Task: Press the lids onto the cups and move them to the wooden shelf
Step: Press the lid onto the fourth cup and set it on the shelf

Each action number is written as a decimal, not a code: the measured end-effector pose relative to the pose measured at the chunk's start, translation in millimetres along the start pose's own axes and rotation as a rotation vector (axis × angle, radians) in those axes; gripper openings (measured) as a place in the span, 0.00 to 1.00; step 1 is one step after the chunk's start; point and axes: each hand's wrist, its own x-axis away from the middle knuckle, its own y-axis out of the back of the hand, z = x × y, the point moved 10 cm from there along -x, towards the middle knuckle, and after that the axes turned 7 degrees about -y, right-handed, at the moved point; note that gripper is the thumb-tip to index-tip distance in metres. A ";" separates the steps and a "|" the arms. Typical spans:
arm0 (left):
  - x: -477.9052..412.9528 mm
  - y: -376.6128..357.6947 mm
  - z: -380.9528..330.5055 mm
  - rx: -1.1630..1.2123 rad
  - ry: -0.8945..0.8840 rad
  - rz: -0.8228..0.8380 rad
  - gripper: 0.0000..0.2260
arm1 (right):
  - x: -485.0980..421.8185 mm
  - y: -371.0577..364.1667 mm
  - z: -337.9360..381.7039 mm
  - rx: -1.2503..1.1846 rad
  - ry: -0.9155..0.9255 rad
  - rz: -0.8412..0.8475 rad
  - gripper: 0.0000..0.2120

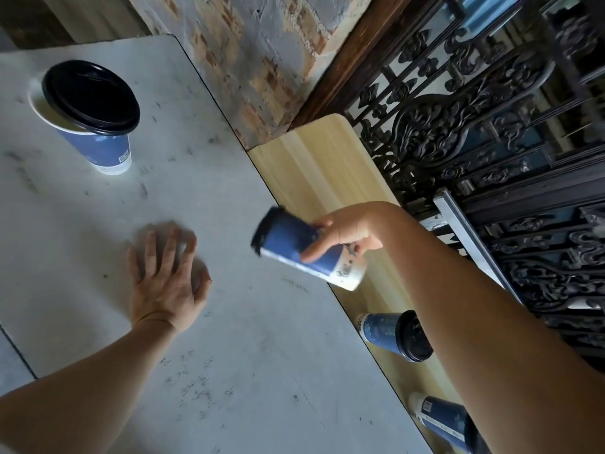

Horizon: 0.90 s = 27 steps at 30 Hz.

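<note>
My right hand grips a blue paper cup with a black lid in the air, above the table's right edge and beside the wooden shelf. My left hand rests flat on the white table, fingers spread. At the table's far left stands another blue cup; its black lid sits loosely and off-centre on the rim. Two lidded blue cups stand on the shelf under my right forearm, the nearer one partly hidden by it.
A brick wall rises behind the table. A black ornate iron grille runs along the shelf's far side. The shelf lies lower than the table and right against its edge.
</note>
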 end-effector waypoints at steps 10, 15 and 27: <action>0.4 -1.0 1.6 -0.006 0.004 0.010 0.32 | 23.6 83.1 -17.5 1.054 -0.462 -0.841 0.24; 0.0 -3.4 1.7 -0.004 0.008 0.017 0.32 | 16.6 84.3 -26.1 0.943 -0.381 -0.774 0.28; 1.4 2.8 -0.5 0.018 0.026 0.008 0.32 | -26.5 87.8 -70.4 -0.883 0.159 -0.802 0.42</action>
